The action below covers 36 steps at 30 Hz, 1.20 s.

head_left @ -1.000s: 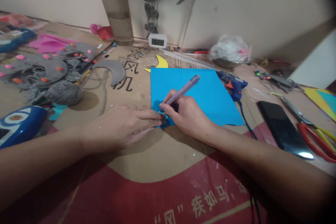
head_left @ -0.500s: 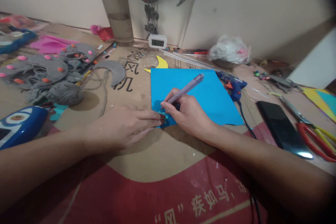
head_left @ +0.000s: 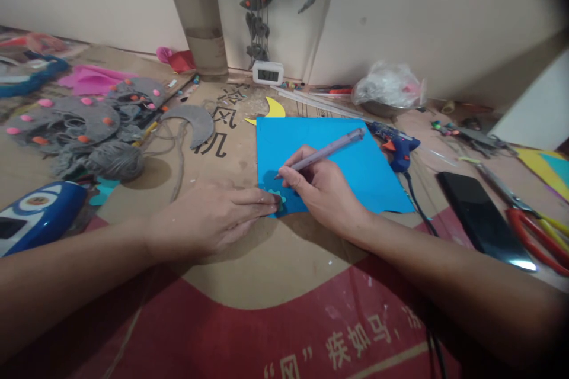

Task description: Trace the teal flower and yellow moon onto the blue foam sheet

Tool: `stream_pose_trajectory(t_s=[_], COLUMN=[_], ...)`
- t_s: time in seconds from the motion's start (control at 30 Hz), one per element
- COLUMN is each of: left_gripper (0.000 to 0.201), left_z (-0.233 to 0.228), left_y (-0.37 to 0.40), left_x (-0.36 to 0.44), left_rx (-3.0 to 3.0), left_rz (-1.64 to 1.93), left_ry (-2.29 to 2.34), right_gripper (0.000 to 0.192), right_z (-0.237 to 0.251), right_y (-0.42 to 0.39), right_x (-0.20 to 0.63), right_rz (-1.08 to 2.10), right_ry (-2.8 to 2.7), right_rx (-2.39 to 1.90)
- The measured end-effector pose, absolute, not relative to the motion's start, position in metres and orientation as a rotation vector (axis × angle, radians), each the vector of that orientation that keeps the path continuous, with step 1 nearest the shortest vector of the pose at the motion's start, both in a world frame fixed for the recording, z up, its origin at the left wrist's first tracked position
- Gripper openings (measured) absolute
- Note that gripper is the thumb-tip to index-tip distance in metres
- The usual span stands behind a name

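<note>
Right hand [head_left: 326, 189]: grip closed around a slim, pale lilac plastic pen [head_left: 322, 153]. Barrel is pinched between thumb and forefinger near the tip; the rest slants up and away from the grip to the right. Pen tip meets a smooth, matte, rectangular sheet of bright blue paper [head_left: 351, 160], which lies flat on the surface directly under and beyond the grip.

Left hand [head_left: 213, 219]: flat, palm down, fingers extended and together, holding nothing. Fingertips [head_left: 267, 208] press on a small teal paper cut-out with a scalloped edge [head_left: 276, 196], which sits on the near left corner of the blue sheet, just beside the pen tip.

Surface: flattened brown corrugated cardboard with red printing and dark characters [head_left: 249, 266].

Right of the pen grip: a blue hot-glue gun with orange trigger [head_left: 397, 148] at the sheet's right edge, a glossy black slab-shaped phone [head_left: 482, 218] further off, and red-and-yellow handled scissors [head_left: 536, 231] beyond that.

Left of the flat hand: a fuzzy grey ball of yarn [head_left: 118, 161] and grey felt pieces dotted with pink and orange pom-poms [head_left: 75, 121].

Beyond the sheet: a yellow crescent-shaped cut-out [head_left: 274, 109] and a small white digital clock [head_left: 268, 73].
</note>
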<state>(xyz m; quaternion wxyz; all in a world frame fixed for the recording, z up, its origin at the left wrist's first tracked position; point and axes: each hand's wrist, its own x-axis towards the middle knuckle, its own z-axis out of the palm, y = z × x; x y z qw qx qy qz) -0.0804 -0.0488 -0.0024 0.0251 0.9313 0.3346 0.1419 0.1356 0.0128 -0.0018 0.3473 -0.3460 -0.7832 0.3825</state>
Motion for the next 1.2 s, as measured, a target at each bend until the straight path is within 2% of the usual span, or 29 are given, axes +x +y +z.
stream_pose_trajectory(t_s=[0.17,0.4,0.53,0.8,1.03,1.2], left_gripper=[0.037,0.039,0.039,0.036,0.027,0.045], left_z=[-0.003,-0.002,-0.003,0.004,0.004,-0.008], left_y=[-0.048,-0.049,-0.049,-0.051,-0.078,-0.091], left_x=[-0.081,-0.081,-0.08,-0.077,-0.052,-0.032], left_rx=[2.856,2.835,2.848,2.974,3.25,3.08], left_rz=[0.444,0.398,0.413,0.454,0.625,0.525], left_ry=[1.02,1.031,1.031,1.043,1.025,1.351], right_gripper=[0.016,0.007,0.02,0.019,0.018,0.017], right_z=[-0.012,-0.016,-0.022,-0.016,-0.011,-0.01], right_y=[0.013,0.014,0.021,0.025,0.02,0.021], right_x=[0.136,0.141,0.147,0.15,0.15,0.15], right_rz=[1.087,0.74,0.713,0.756,0.816,0.816], right_ry=[-1.935,-2.103,-2.238,-2.346,-2.347,-2.356], right_rx=[-0.831,-0.8,-0.74,-0.706,-0.709,-0.725])
